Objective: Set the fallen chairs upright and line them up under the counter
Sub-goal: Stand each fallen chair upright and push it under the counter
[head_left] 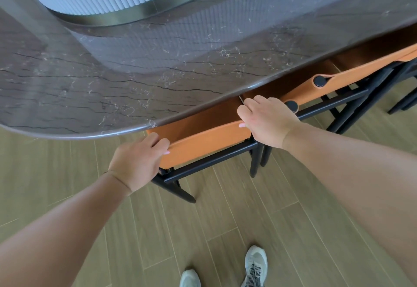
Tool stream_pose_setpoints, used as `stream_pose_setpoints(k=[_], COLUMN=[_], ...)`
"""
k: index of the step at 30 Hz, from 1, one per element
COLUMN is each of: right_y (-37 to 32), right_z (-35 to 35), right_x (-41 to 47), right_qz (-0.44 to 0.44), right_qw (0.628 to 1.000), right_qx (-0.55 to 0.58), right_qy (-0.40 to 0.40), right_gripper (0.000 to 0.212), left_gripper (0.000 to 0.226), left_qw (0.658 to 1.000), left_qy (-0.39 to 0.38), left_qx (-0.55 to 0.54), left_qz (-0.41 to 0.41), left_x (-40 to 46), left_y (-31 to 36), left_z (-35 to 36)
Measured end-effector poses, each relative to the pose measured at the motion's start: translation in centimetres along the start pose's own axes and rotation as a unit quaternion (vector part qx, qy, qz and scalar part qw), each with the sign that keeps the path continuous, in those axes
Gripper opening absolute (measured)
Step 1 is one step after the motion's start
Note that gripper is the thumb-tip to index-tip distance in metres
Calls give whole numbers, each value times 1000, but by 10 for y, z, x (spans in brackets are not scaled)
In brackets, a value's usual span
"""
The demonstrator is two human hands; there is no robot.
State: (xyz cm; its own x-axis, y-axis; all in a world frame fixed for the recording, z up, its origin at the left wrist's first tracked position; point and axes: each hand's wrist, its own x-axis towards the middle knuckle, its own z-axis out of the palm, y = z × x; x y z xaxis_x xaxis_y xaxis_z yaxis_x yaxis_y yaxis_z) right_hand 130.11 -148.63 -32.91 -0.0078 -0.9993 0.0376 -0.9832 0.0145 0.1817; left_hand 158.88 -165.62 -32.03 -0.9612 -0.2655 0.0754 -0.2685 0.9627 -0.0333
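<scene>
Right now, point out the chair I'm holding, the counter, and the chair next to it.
near chair (203,144), head view, orange backrest.
counter (90,88), head view, bare marble top.
next chair (352,76), head view, orange backrest.

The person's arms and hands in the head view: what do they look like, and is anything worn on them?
Both forearms are bare, with no sleeves reaching into view. The left hand and the right hand wear no gloves, and no rings, watch or bracelet can be seen. The fingernails that show carry a pale pink polish. No markings are visible on the arms.
</scene>
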Motion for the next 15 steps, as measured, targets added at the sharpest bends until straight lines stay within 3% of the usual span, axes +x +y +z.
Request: stream_pose_setpoints(k=[15], right_y=[-37], right_z=[-3], right_x=[30], right_qz=[27], right_qw=[998], right_qx=[36], right_qy=[38], right_gripper=[30], left_gripper=[43], left_qw=[1000], left_qy=[-5], left_qx=[29], left_qz=[9], left_x=[-10], left_y=[-61], left_z=[3])
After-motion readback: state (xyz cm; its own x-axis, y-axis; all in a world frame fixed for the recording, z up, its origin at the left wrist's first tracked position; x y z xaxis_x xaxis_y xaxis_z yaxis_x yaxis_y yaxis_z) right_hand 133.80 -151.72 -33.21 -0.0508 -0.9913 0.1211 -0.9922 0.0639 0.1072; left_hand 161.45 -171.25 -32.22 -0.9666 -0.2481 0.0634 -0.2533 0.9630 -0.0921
